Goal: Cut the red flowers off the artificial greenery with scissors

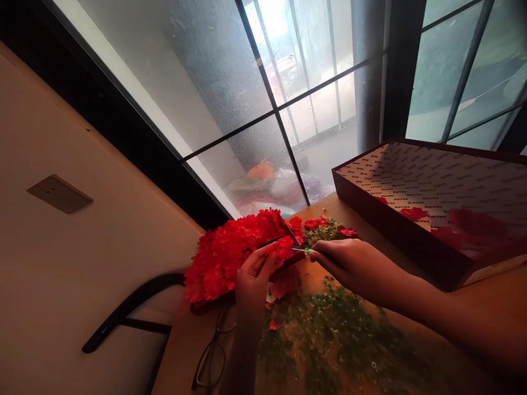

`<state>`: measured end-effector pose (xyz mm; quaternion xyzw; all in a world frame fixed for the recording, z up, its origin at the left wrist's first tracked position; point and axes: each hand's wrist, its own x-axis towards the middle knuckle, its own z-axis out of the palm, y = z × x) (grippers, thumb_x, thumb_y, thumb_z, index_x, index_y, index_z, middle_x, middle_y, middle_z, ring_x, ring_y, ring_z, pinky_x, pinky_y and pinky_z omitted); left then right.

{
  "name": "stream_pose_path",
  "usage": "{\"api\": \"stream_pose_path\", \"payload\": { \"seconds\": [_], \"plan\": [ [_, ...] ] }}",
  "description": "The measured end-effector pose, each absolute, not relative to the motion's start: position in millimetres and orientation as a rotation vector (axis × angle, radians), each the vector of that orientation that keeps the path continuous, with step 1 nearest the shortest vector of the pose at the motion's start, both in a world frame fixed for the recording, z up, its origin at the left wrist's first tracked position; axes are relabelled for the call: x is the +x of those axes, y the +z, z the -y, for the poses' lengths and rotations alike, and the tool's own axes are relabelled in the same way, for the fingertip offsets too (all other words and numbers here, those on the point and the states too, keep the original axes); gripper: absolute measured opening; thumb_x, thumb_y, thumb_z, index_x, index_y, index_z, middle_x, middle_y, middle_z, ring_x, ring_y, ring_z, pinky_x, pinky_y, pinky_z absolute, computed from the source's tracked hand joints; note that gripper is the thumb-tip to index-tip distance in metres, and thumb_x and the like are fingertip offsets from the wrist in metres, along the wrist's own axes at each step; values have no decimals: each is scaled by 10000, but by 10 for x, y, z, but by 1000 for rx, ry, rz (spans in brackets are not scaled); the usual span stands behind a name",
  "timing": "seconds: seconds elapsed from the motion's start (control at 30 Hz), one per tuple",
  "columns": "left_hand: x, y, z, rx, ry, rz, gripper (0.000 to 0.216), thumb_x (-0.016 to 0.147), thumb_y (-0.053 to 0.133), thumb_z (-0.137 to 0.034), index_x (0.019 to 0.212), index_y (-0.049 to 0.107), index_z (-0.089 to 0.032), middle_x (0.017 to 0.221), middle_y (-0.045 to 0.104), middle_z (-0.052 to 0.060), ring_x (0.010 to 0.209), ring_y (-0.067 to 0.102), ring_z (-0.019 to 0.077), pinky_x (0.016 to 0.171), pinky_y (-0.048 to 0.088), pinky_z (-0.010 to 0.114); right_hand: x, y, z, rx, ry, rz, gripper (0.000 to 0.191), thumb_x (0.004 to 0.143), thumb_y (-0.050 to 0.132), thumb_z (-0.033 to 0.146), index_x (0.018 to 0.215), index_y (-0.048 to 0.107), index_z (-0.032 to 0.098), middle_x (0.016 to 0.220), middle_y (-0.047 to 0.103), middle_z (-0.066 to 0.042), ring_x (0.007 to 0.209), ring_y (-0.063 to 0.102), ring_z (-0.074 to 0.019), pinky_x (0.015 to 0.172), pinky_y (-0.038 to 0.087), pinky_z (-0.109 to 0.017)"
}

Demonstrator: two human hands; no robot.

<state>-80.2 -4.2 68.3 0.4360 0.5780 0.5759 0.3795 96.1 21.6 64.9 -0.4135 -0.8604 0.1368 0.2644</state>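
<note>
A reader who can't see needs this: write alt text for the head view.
At a table, the left hand pinches a red flower while the right hand holds a thin rod pointing toward it. Around them are a heap of red flowers, scattered green sprigs, eyeglasses and a large open box; a window stands behind.

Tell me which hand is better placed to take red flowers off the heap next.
Probably the left hand: it's beside the red heap, whereas the right hand is farther off, holding a thin rod.

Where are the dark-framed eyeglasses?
In the head view, the eyeglasses lie low, left of centre, on the tan tabletop, just left of the left forearm.
</note>
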Motion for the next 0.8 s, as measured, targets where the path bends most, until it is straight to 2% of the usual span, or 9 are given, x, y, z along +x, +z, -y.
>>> {"api": "stream_pose_path", "payload": {
  "seconds": [0.13, 0.3, 0.43, 0.57, 0.67, 0.8],
  "plan": [
    [-677, 661, 91, 1250, 1348, -1404, 225, 647, 594, -255, 852, 627, -169, 926, 650, 47, 877, 585, 193, 780, 467, 296, 889, 559, -191, -1121, 297, 2353, 273, 854, 270, 314, 714, 465, 184, 625, 573, -18, 551, 526, -139, 472, 240, -232],
    [-665, 769, 140, 1324, 1325, -1394, 338, 649, 585, -296, 965, 594, -177, 983, 626, 73, 936, 557, 212, 819, 439, 311, 894, 532, -223, -1104, 462, 2273, 227, 854, 279, 307, 935, 436, 164, 746, 605, -49, 664, 560, -167, 524, 332, -239],
    [-851, 884, 117, 1334, 1348, -1536, 264, 609, 625, -264, 854, 625, -167, 897, 647, 62, 876, 580, 205, 765, 461, 289, 998, 628, -290, -899, 649, 2307, 216, 843, 325, 314, 942, 478, 198, 818, 599, -37, 716, 549, -154, 599, 379, -247],
    [-866, 870, 111, 1398, 1194, -1552, 122, 585, 641, -214, 700, 646, -172, 766, 658, 33, 763, 602, 173, 689, 480, 245, 1029, 658, -330, -768, 761, 2313, 195, 825, 380, 316, 894, 538, 227, 820, 595, -9, 747, 537, -138, 646, 381, -236],
    [-773, 808, 121, 1388, 1139, -1489, 80, 580, 639, -206, 648, 648, -164, 651, 652, 23, 659, 607, 158, 637, 486, 241, 994, 631, -329, -732, 820, 2308, 187, 818, 398, 302, 874, 557, 221, 779, 595, 0, 699, 530, -121, 628, 372, -221],
    [-667, 758, 138, 1307, 1257, -1465, 73, 549, 658, -181, 609, 632, -149, 566, 634, 8, 554, 589, 132, 507, 471, 205, 949, 609, -296, -672, 869, 2268, 190, 818, 397, 298, 836, 552, 189, 709, 578, 7, 617, 497, -96, 566, 346, -197]
  ]
}}
